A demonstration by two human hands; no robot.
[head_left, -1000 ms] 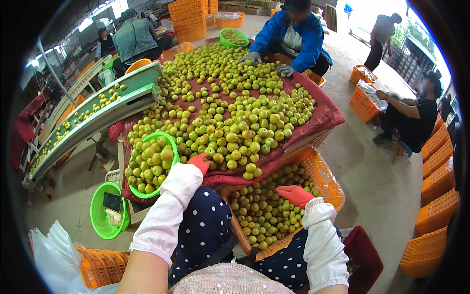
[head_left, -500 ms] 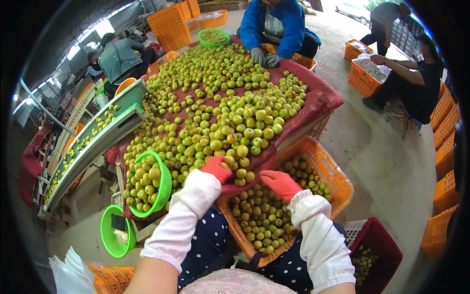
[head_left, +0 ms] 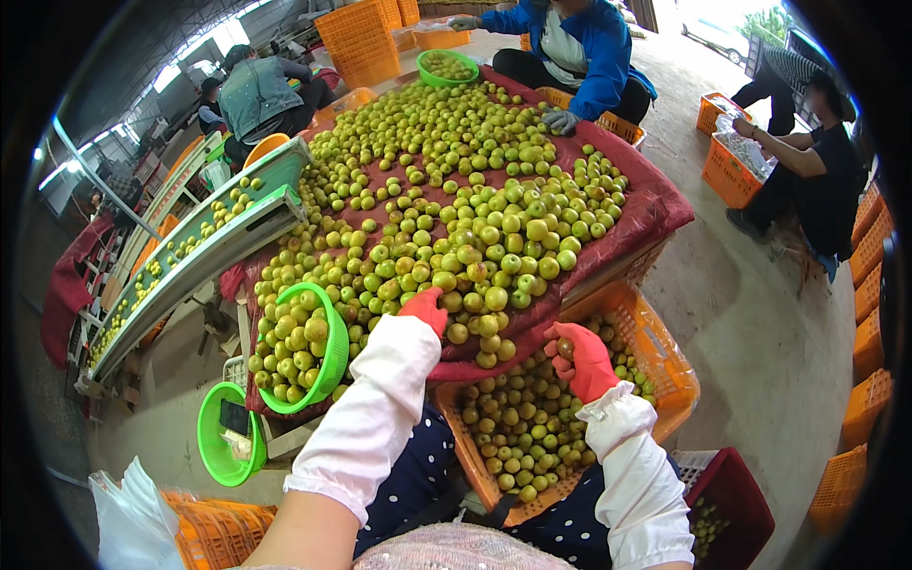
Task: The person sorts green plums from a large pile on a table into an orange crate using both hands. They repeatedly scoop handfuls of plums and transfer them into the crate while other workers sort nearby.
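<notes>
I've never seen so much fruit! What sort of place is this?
Probably a fruit-sorting shed: round green fruit lies heaped on a red-covered table, more sits on a conveyor belt, and orange crates are stacked behind.

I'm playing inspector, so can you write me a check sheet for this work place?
Surface: red cloth bearing a fruit heap.
Job's things: green basket and orange crate, both holding fruit.
Clutter: dark flat thing in a green tub.
Hands: both red-gloved; left hand at the heap's near edge, right hand holding a single fruit.
Cables: nothing seen.
Surroundings: conveyor on the left, person in blue across the heap, stacked crates on the right.
</notes>
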